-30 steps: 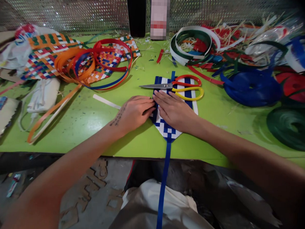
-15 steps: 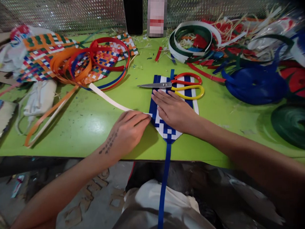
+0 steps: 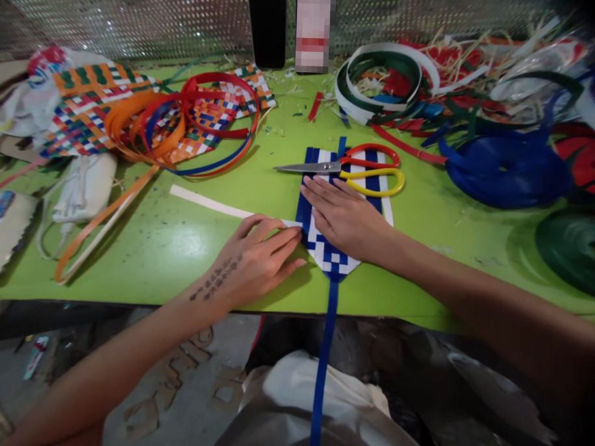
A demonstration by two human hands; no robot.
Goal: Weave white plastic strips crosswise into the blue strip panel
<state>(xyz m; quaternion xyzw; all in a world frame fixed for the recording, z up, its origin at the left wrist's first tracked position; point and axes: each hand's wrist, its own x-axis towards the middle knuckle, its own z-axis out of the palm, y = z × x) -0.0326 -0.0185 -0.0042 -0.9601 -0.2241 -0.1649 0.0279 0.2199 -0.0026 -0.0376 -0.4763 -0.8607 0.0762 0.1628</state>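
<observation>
A blue and white woven piece (image 3: 331, 253) lies on the green table (image 3: 180, 238) near its front edge. A long blue strip (image 3: 323, 360) hangs from its tip over my lap. My right hand (image 3: 344, 215) lies flat on the weave, fingers stretched out. My left hand (image 3: 257, 260) rests beside the weave's left edge, fingers extended on a white strip (image 3: 220, 207) that runs out to the left. Scissors (image 3: 348, 169) with one red and one yellow handle lie on the far end of the weave.
Woven multicolour mats (image 3: 91, 108) and loops of orange, red and blue strip (image 3: 184, 125) lie at the back left. Rolls of blue (image 3: 504, 172), green (image 3: 574, 249) and red strip crowd the right. A perforated metal wall (image 3: 139, 16) closes the back. White bags sit far left.
My left hand slid down and left from the weave, drawing the white strip out along the table. My right hand stayed flat on the weave.
</observation>
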